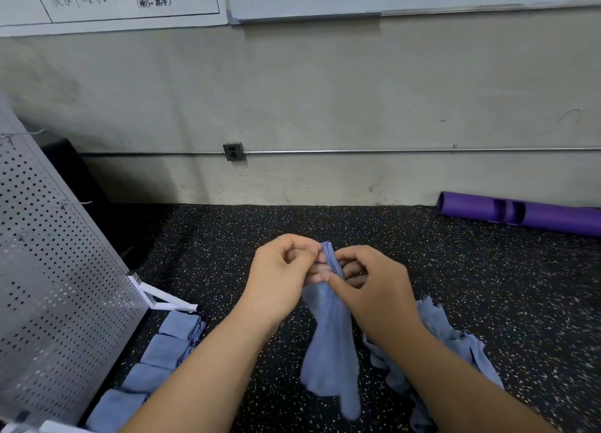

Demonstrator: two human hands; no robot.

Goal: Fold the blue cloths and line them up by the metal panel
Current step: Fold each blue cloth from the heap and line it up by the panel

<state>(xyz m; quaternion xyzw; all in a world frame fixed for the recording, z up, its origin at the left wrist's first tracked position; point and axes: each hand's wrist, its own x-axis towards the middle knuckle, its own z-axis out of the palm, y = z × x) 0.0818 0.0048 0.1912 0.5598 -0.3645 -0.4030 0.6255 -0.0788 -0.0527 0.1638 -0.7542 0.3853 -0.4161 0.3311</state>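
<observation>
A blue cloth (330, 345) hangs in the air above the speckled black floor, bunched at its top edge. My left hand (281, 276) pinches that top edge from the left, and my right hand (374, 286) pinches it from the right, the two hands almost touching. Several folded blue cloths (162, 351) lie in a row along the foot of the perforated metal panel (58, 286) at the left. A loose heap of unfolded blue cloths (455, 341) lies on the floor under my right forearm, partly hidden by it.
A purple rolled mat (520, 213) lies by the wall at the far right. The panel's white foot bracket (159, 294) juts onto the floor. A grey wall with a socket (233, 151) and a conduit pipe runs across the back.
</observation>
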